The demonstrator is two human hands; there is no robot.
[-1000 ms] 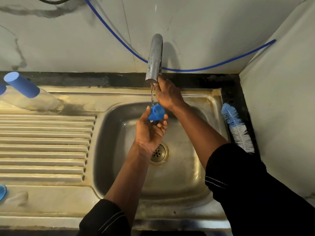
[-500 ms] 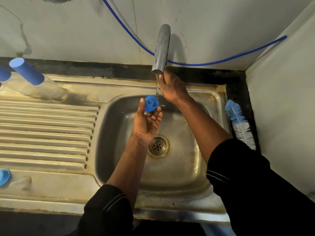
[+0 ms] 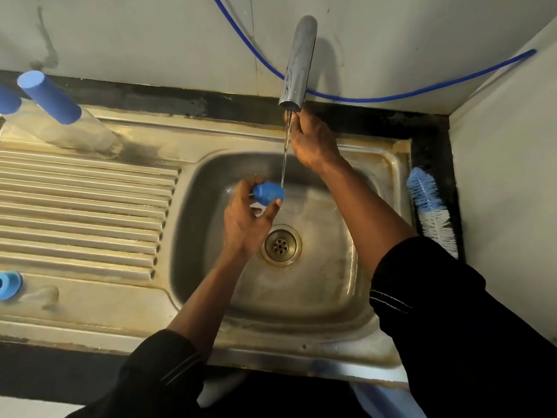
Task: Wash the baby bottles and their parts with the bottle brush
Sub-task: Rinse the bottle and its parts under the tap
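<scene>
- Left hand (image 3: 247,218) low over the basin, fingers and thumb curled round a small blue plastic bottle collar (image 3: 268,192). Just below the collar, against the fingers, a pale scrap (image 3: 259,208) too blurred to name.
- Right hand (image 3: 313,140) raised to the mouth of the tap, fingertips tucked up at its underside, right beside the water. Back of the hand towards the camera, so no telling whether closed on something or only touching.
- Thin stream of water (image 3: 284,152) straight down from the tap, meeting the collar's upper right edge.
- Tube-shaped chrome tap spout (image 3: 298,61), jutting forward from the pale wall.
- Stained stainless steel sink basin (image 3: 331,297), with a round perforated drain (image 3: 281,245) near the left wrist.
- Blue-and-white bristled bottle brush (image 3: 431,209) flat on the dark ledge just right of the sink rim, well apart from both hands.
- Ribbed steel drainboard (image 3: 84,206) left of the basin. At its far end, upright, a clear baby bottle with a tall blue cap (image 3: 64,116).
- Blue plastic ring (image 3: 9,285) at the left edge, on the flat steel near the front.
- Thin blue hose (image 3: 422,89) sagging along the wall behind the tap.
</scene>
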